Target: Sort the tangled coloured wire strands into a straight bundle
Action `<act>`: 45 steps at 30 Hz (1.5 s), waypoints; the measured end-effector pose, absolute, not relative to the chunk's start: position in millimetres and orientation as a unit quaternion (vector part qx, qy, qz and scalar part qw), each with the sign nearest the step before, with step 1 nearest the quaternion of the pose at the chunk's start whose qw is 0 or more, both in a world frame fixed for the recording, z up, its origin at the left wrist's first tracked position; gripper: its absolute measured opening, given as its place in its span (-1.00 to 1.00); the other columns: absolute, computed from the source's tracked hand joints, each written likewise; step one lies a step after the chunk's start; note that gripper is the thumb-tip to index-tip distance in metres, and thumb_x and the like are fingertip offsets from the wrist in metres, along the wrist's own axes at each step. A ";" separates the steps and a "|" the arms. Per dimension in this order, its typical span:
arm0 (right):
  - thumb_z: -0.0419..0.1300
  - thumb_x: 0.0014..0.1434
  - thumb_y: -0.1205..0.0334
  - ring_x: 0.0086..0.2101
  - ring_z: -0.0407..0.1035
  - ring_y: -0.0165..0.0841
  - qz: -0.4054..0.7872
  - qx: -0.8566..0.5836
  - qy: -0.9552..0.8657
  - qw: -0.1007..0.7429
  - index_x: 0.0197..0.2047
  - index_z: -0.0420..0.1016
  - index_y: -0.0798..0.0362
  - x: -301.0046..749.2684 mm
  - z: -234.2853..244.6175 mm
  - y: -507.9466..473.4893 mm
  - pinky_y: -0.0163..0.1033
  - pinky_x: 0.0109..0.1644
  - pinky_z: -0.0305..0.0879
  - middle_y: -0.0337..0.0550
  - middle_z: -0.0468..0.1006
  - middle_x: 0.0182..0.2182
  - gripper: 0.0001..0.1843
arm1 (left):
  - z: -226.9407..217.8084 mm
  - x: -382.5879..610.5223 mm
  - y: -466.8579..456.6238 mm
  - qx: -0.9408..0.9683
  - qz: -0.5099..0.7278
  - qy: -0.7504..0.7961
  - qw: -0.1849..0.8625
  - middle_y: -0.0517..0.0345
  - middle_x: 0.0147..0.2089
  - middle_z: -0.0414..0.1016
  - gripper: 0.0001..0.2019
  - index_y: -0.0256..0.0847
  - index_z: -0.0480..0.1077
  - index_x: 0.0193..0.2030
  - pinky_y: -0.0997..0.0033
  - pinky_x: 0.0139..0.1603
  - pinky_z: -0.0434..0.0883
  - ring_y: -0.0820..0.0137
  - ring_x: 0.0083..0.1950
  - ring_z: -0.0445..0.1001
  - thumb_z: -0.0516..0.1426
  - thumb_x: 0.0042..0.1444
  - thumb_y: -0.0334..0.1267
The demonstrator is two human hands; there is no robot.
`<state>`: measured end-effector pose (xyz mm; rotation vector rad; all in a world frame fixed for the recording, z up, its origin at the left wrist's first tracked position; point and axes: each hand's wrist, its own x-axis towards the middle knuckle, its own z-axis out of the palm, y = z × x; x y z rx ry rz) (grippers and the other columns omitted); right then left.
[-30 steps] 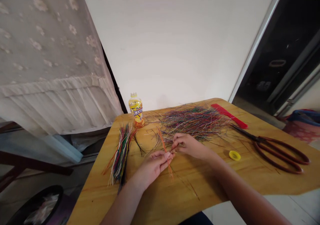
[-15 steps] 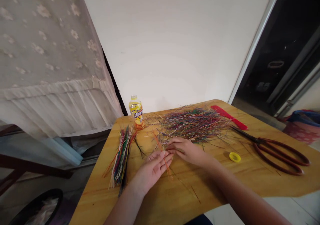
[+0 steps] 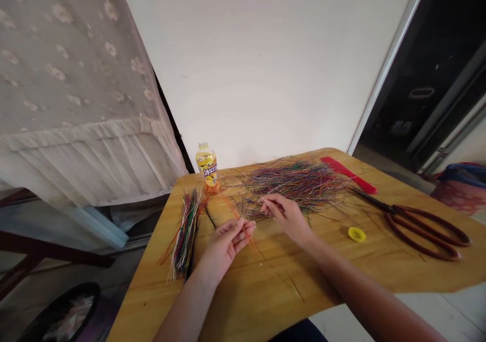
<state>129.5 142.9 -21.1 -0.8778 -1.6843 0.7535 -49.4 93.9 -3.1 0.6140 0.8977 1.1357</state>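
Table (image 3: pixel 243 301), wooden. Far left, bundle (image 3: pixel 185 233): multicoloured strands, roughly parallel, lying flat. Behind it, bottle (image 3: pixel 207 168), upright. Left hand (image 3: pixel 224 248): fingers (image 3: pixel 237 228) loosely curled, tips just beside orange strand (image 3: pixel 237 215), which slants between the hands; grip cannot be told. Right hand (image 3: pixel 284 218): fingers bunched narrow at near edge of pile (image 3: pixel 296 185), loose tangled thin strands; hold unclear. Further right: comb (image 3: pixel 347 175), red; cap (image 3: pixel 357 234), yellow; scissors (image 3: pixel 421 230), dark handles.
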 end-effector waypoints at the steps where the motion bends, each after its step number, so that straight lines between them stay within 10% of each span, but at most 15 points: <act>1: 0.02 0.24 0.15 -0.43 0.39 -0.39 0.343 -0.363 -0.689 0.526 -0.22 0.40 0.05 129.4 -21.8 144.1 -0.29 -0.34 0.34 -0.17 0.53 -0.42 -0.80 | -2.6 -50.3 94.5 0.282 0.511 0.418 0.696 0.10 -0.37 0.61 -0.70 -0.28 0.50 -0.46 0.59 -0.29 0.44 0.46 -0.33 0.55 0.42 -0.34 -0.20; 15: 0.15 0.13 -0.02 -0.38 0.40 -0.38 0.483 -0.313 -0.679 0.456 -0.37 0.43 0.07 132.4 -14.3 145.8 -0.23 -0.24 0.33 -0.17 0.53 -0.43 -0.69 | -11.5 -54.0 97.7 0.640 0.387 0.504 0.433 0.11 -0.37 0.62 -0.86 -0.18 0.54 -0.46 0.36 -0.23 0.38 0.30 -0.32 0.51 0.22 -0.05 -0.18; 28: 0.22 0.05 -0.07 -0.48 0.30 -0.45 0.518 -0.316 -0.636 0.477 -0.40 0.44 0.09 136.5 -15.7 149.9 -0.29 -0.36 0.27 -0.21 0.47 -0.48 -0.65 | -6.6 -57.6 97.4 0.558 0.440 0.506 0.489 0.10 -0.42 0.59 -0.76 -0.22 0.50 -0.47 0.38 -0.24 0.41 0.34 -0.36 0.51 0.25 -0.09 -0.06; 45: 0.06 0.17 -0.13 -0.56 0.17 -0.49 0.460 -0.275 -0.804 0.257 -0.47 0.36 0.10 123.8 -29.9 137.6 -0.38 -0.49 0.07 -0.31 0.32 -0.61 -0.55 | -2.4 -58.2 90.7 0.653 0.288 0.491 0.500 0.16 -0.55 0.51 -0.76 -0.23 0.40 -0.55 0.48 -0.43 0.33 0.43 -0.52 0.45 0.15 0.01 -0.12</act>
